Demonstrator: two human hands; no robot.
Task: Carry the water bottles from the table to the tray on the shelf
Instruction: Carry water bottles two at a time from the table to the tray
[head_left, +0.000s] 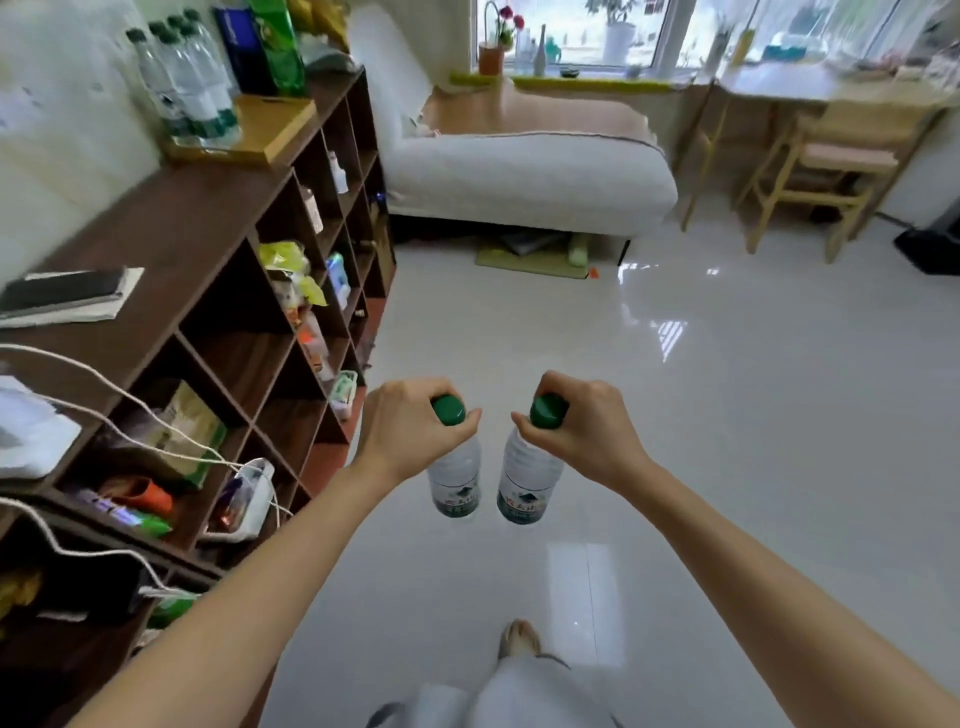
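Observation:
My left hand (402, 431) grips a clear water bottle (457, 480) by its green-capped neck, so the bottle hangs upright over the floor. My right hand (582, 431) holds a second water bottle (524, 486) the same way, close beside the first. A wooden tray (270, 127) sits on top of the dark brown shelf (171, 228) at the upper left. Several green-capped water bottles (187, 83) stand in the tray's left part.
The shelf runs along the left wall, its cubbies full of packets and bottles; white cables and a notebook (62, 293) lie on top. Glossy white floor (675, 415) stretches ahead. A white sofa (519, 171), wooden chair (826, 161) and desk stand at the back.

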